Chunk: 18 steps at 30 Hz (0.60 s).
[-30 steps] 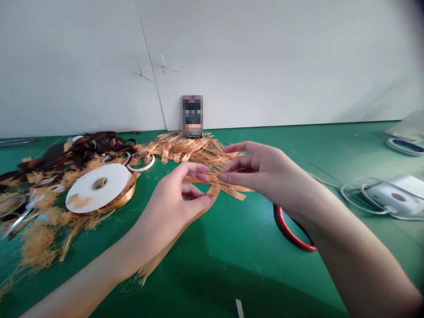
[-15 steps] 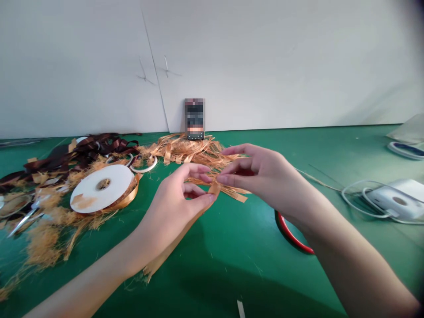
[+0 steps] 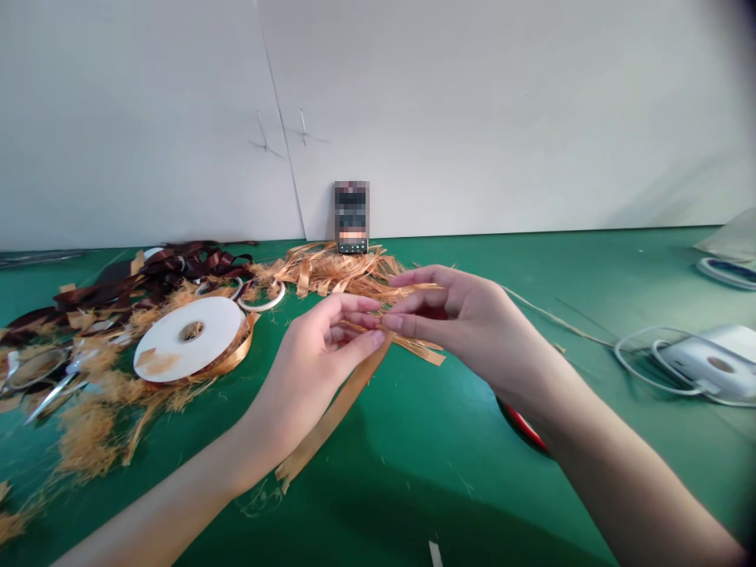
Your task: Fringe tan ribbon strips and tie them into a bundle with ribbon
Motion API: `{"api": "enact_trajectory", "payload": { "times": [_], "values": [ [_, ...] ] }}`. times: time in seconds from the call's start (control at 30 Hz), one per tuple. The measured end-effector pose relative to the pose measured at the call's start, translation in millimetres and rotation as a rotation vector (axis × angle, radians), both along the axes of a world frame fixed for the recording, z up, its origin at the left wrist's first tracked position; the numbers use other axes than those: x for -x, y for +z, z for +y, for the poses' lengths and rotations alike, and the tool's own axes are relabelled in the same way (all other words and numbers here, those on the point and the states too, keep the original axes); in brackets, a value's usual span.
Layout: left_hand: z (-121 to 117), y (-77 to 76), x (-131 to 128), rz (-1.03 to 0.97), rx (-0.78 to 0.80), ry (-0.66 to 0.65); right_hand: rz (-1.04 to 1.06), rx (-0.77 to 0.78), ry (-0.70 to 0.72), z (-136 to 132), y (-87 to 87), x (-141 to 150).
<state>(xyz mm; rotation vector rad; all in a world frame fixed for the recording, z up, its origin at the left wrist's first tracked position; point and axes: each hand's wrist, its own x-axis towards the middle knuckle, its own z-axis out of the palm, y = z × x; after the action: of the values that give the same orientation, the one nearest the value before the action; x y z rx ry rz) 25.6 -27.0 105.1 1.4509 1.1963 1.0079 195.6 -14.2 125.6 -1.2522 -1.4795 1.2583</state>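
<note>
Both bare forearms reach in from the bottom corners of the view and angle toward each other, with the wrists slightly bent and the two hands meeting just above a green work mat [image 3: 591,504]. The left hand [image 3: 319,346] is turned on its side, its fingers curled inward and pinching a tan satin ribbon [image 3: 331,417] against the thumb. The right hand [image 3: 461,311] comes from the other side, palm facing down and inward, its fingers [image 3: 413,298] gently bent and closed on the same ribbon. Its fingertips almost touch those of the left hand, though the exact grip is hard to make out from here. A frayed, shredded section of the ribbon sticks out past the right hand, while a long smooth tail hangs diagonally down below the left wrist, over the mat.

Farther left sits a white ribbon spool [image 3: 189,339] wrapped in tan ribbon, among loose tan fibres and dark brown ribbon [image 3: 177,264]. A heap of shredded tan ribbon [image 3: 331,272] lies ahead, beneath a pixelated upright object [image 3: 351,216]. A red-and-black ring [image 3: 523,425] lies partly under the right forearm, and a white device with a looped cable [image 3: 709,362] sits to the right.
</note>
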Motion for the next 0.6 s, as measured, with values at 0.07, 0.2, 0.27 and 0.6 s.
{"api": "enact_trajectory", "payload": {
  "times": [0.07,0.2,0.27,0.6],
  "values": [
    [-0.5,0.3,0.7,-0.005,0.006,0.003,0.019,-0.006,-0.017,-0.1,1.3,-1.2],
    [-0.5,0.2,2.3,-0.01,0.009,0.01,0.032,-0.009,-0.082,-1.1,3.6,-3.3],
    [-0.5,0.2,2.6,-0.009,0.01,0.015,0.039,-0.009,-0.098,-1.7,3.5,-3.5],
    [-1.2,1.9,-0.2,-0.055,0.043,-0.04,0.123,0.074,-0.012,-4.5,2.7,-0.2]
  ]
}}
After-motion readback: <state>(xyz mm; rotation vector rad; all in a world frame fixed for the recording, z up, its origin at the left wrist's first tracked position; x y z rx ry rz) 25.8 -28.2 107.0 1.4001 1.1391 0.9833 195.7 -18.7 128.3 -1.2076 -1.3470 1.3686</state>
